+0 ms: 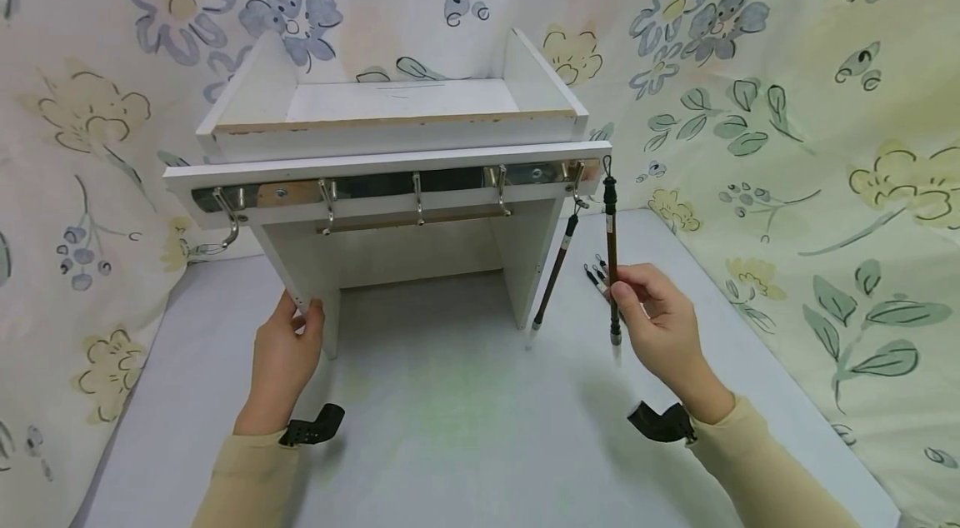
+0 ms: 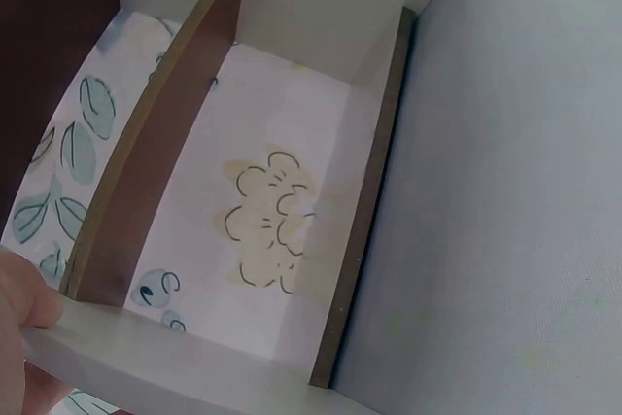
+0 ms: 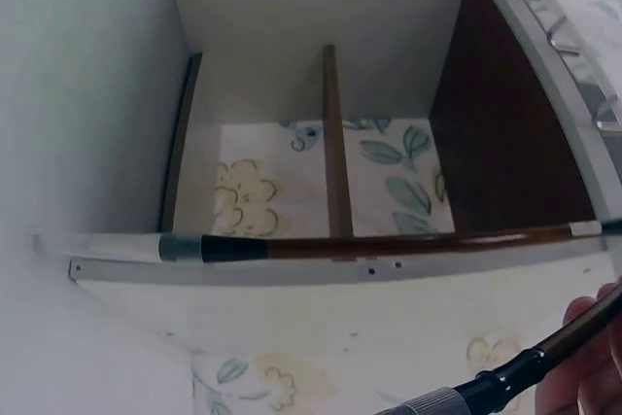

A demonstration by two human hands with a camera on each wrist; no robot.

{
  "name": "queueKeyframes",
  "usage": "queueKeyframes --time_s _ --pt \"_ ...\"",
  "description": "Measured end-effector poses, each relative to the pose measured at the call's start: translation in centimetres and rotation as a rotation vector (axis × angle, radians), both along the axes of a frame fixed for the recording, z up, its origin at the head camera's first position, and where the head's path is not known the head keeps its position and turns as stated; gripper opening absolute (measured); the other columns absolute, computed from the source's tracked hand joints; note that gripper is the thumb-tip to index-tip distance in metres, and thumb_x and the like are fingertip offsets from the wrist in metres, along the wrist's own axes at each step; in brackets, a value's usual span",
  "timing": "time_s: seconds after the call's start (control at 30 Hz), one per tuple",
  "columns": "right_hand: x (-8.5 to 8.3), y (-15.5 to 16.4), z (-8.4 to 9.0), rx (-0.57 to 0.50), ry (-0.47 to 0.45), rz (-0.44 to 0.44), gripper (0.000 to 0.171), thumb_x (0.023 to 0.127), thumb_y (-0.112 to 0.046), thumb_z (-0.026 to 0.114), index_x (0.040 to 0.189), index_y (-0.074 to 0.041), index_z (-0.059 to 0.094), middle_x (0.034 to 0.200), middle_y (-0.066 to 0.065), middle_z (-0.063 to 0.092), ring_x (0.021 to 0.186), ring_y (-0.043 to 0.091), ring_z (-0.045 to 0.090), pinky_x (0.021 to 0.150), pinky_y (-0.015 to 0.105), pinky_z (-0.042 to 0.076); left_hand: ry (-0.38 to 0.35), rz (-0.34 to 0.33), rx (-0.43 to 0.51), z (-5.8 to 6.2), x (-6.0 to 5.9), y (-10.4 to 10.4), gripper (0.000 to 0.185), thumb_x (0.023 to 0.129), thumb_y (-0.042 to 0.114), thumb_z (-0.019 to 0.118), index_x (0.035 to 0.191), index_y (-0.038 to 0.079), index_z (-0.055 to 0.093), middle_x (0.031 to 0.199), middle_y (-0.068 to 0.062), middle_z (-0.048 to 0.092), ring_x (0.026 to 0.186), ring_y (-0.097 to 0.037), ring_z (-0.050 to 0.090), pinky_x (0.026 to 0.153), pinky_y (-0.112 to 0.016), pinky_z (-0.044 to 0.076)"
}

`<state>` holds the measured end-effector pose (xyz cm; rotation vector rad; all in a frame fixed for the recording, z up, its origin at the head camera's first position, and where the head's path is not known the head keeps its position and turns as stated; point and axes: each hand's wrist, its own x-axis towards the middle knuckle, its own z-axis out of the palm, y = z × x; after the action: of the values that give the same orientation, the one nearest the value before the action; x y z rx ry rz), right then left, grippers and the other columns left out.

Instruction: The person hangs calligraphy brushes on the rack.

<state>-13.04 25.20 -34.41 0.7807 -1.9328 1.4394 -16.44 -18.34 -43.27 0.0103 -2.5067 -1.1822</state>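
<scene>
A white wooden shelf (image 1: pixel 525 261) stands on the table, with a metal hook rail (image 1: pixel 448 180) across its front. My left hand (image 1: pixel 285 357) grips the front edge of its left side panel; in the left wrist view the fingers (image 2: pixel 29 293) curl over that edge. With thumb and fingers, my right hand (image 1: pixel 663 324) pinches the lower handle of a brown calligraphy brush (image 1: pixel 612 232), held upright, pale tip down. Its top loop is beside the rail's right end. Another calligraphy brush (image 1: pixel 557 270) hangs by its loop from the rightmost hook (image 1: pixel 578 182), slightly tilted.
More brushes (image 1: pixel 597 278) lie on the table behind my right hand. Several hooks (image 1: pixel 418 199) stick out along the rail toward me. Flowered cloth (image 1: pixel 765 128) hangs behind and beside the white tabletop (image 1: pixel 465 445). The shelf's top has an open tray-like section (image 1: pixel 397 103).
</scene>
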Motion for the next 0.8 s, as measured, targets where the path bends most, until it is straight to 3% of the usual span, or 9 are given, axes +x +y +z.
queueKeyframes --time_s 0.2,0.47,0.67,0.8 --pt "0.0 -0.7 -0.5 0.029 0.005 0.065 0.024 0.079 0.031 0.052 0.099 0.019 0.058 0.09 0.021 0.061 0.08 0.02 0.063 0.074 0.021 0.053 -0.012 0.0 0.003 0.1 0.1 0.0 0.046 0.102 0.03 0.044 0.141 0.006 0.045 0.13 -0.025 0.056 0.104 -0.046 0.062 0.067 -0.056 0.055" --pt "0.1 -1.6 -1.2 0.157 0.028 0.082 0.024 0.079 0.025 0.058 0.099 0.012 0.062 0.091 0.008 0.064 0.08 0.02 0.06 0.073 0.019 0.05 -0.007 -0.003 0.002 -0.1 0.0 0.0 0.047 0.102 0.031 0.044 0.143 0.008 0.043 0.134 -0.023 0.054 0.105 -0.045 0.061 0.068 -0.056 0.054" --pt "0.2 -2.4 -1.2 0.242 0.022 0.065 0.03 0.077 0.024 0.06 0.099 0.005 0.065 0.087 0.008 0.064 0.081 0.017 0.057 0.074 0.02 0.047 0.001 -0.01 0.011 -0.1 0.0 0.0 0.047 0.102 0.031 0.045 0.143 0.008 0.043 0.135 -0.022 0.053 0.105 -0.045 0.061 0.068 -0.057 0.054" --pt "-0.2 -2.3 -2.2 0.285 0.009 0.06 0.031 0.078 0.023 0.061 0.101 0.003 0.066 0.088 0.006 0.064 0.082 0.017 0.057 0.075 0.02 0.046 -0.002 -0.009 0.006 -0.1 0.0 0.0 0.047 0.102 0.031 0.045 0.143 0.008 0.043 0.136 -0.022 0.053 0.106 -0.045 0.061 0.069 -0.057 0.054"
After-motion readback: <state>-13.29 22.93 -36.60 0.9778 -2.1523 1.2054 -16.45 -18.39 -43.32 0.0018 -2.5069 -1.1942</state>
